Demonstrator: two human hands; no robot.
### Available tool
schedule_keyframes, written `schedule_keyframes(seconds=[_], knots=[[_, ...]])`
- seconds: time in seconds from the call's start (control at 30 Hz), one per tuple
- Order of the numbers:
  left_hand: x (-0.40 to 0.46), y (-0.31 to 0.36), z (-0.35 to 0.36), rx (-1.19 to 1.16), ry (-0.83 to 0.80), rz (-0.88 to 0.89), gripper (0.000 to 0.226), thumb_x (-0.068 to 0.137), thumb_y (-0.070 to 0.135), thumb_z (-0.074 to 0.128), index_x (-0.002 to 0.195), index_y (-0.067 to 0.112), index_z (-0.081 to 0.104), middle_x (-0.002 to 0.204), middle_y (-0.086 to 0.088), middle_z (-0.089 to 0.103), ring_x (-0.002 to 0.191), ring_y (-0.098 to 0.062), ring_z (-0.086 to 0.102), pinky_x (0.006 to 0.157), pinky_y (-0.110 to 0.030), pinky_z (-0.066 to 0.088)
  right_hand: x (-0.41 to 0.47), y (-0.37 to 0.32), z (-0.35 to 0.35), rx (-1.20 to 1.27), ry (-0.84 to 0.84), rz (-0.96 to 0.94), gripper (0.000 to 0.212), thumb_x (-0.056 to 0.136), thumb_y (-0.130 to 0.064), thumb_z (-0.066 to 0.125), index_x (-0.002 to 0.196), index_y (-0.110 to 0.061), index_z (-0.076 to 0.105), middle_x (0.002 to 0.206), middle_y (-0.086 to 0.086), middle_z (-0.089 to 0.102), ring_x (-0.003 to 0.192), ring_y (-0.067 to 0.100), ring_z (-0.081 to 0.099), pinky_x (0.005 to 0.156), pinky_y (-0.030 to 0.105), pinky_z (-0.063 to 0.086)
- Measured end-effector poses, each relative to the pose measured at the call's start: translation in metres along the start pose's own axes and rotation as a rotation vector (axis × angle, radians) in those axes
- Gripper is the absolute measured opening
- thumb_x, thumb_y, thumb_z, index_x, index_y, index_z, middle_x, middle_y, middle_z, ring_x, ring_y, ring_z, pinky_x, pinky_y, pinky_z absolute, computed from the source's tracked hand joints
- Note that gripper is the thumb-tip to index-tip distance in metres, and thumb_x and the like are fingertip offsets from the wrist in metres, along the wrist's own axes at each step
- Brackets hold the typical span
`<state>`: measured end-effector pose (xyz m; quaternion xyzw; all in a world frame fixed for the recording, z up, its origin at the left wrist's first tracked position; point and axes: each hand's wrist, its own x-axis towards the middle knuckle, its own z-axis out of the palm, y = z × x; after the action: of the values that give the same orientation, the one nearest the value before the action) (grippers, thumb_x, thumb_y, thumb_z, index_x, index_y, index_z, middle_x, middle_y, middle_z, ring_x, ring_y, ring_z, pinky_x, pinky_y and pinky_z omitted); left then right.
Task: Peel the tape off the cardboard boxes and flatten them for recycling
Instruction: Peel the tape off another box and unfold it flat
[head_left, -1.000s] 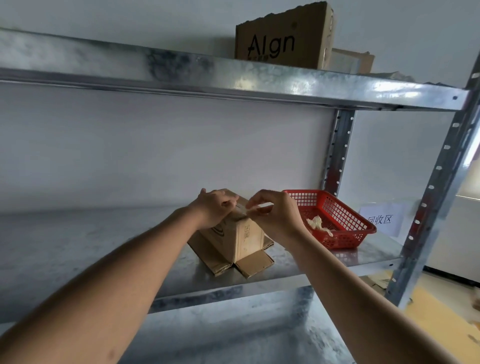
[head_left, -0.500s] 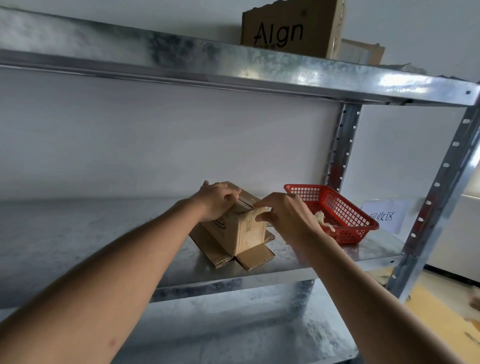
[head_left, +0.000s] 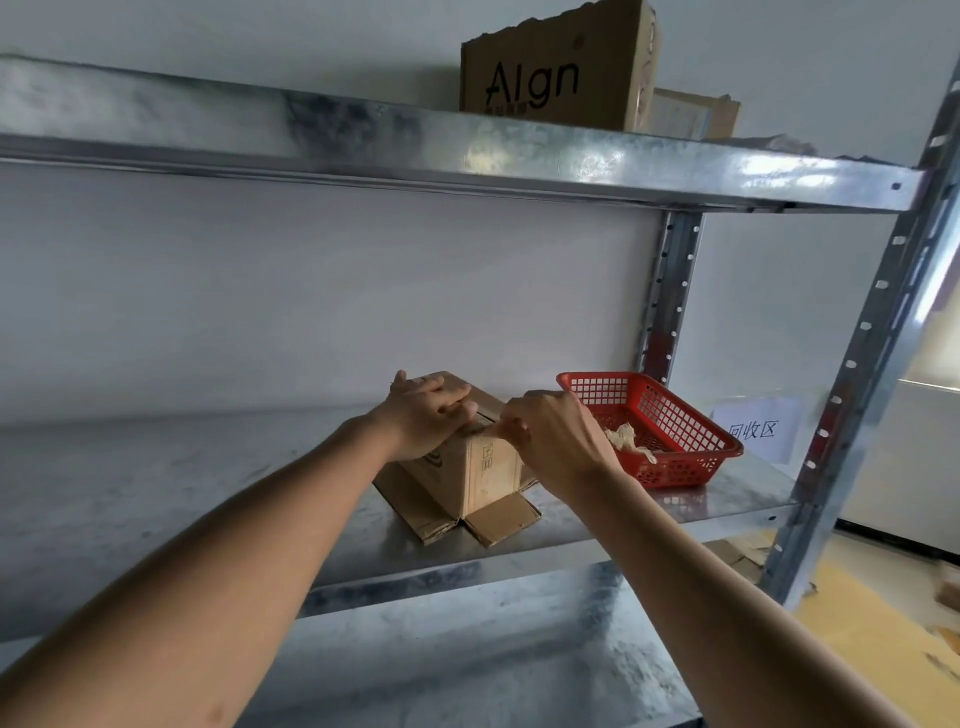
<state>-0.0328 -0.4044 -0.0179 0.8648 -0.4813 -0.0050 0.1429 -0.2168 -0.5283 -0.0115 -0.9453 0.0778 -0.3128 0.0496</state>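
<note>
Nearest, mottled galvanised lower shelf (head_left: 467, 649), cut off at the bottom edge; two bare forearms reaching up over it. On the dull metal middle shelf (head_left: 156, 493), small brown cardboard box (head_left: 483, 467), bottom flaps splayed flat. Left hand (head_left: 426, 415) pressed on the box top, fingers loosely curled. Right hand (head_left: 556, 436) pinching at the top edge, tape itself too small to make out. Just right, red plastic mesh basket (head_left: 675, 415) with crumpled pale scraps. Farther, paper label (head_left: 753, 428), blurred. Topmost, torn-edged printed carton (head_left: 556, 67)

Mottled galvanized metal shelf (head_left: 156, 467) is gleaming dully; matt brown cardboard box (head_left: 488, 467) and glossy red plastic basket (head_left: 675, 415) are sitting at centre frame.
</note>
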Motion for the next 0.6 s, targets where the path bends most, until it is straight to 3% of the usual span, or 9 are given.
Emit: schedule_keyframes(seconds=[0.1,0.23,0.4,0.5,0.6], knots=[[-0.005,0.006,0.003,-0.05,0.043,-0.007,0.065,0.106,0.062,0.015,0.162,0.032,0.027,0.171,-0.005,0.018,0.159,-0.018,-0.003,0.123,-0.046,-0.016,0.0,0.001,-0.001,0.111,0.151,-0.007,0.03,0.098,-0.032,0.067,0.085,-0.007,0.076,0.075,0.005,0.072,0.062,0.021,0.067,0.064,0.042,0.058],[-0.002,0.012,0.009,-0.014,0.091,-0.013,0.051,0.113,0.04,0.025,0.159,0.02,0.033,0.171,-0.003,0.02,0.159,-0.024,0.006,0.123,-0.051,-0.012,0.001,0.013,-0.006,0.162,0.159,0.103,0.019,0.09,-0.034,0.079,0.094,-0.016,0.082,0.085,0.001,0.078,0.072,0.014,0.072,0.07,0.035,0.061],[0.01,0.026,0.012,-0.03,0.047,0.012,0.086,0.093,0.082,0.005,0.162,0.036,0.026,0.172,-0.004,0.017,0.159,-0.025,-0.006,0.124,-0.056,-0.011,-0.01,0.038,-0.019,0.242,0.211,0.316,0.026,0.078,-0.019,0.09,0.103,-0.015,0.082,0.096,-0.001,0.079,0.081,0.009,0.073,0.082,0.03,0.061],[0.017,0.05,0.012,-0.004,0.01,0.059,0.071,0.103,0.068,0.015,0.163,0.032,0.025,0.172,-0.001,0.016,0.159,-0.023,-0.005,0.125,-0.051,-0.014,-0.013,0.055,-0.027,0.284,0.207,0.369,0.035,0.078,-0.015,0.089,0.111,-0.016,0.078,0.098,-0.004,0.079,0.08,0.004,0.07,0.082,0.025,0.059],[0.028,0.067,0.012,-0.002,-0.031,0.102,0.084,0.093,0.077,0.011,0.162,0.033,0.028,0.171,-0.001,0.018,0.159,-0.02,-0.002,0.125,-0.052,-0.015,-0.011,0.077,-0.035,0.275,0.224,0.396,0.038,0.08,-0.023,0.088,0.114,-0.023,0.071,0.091,-0.016,0.074,0.07,-0.009,0.062,0.066,0.011,0.044]])
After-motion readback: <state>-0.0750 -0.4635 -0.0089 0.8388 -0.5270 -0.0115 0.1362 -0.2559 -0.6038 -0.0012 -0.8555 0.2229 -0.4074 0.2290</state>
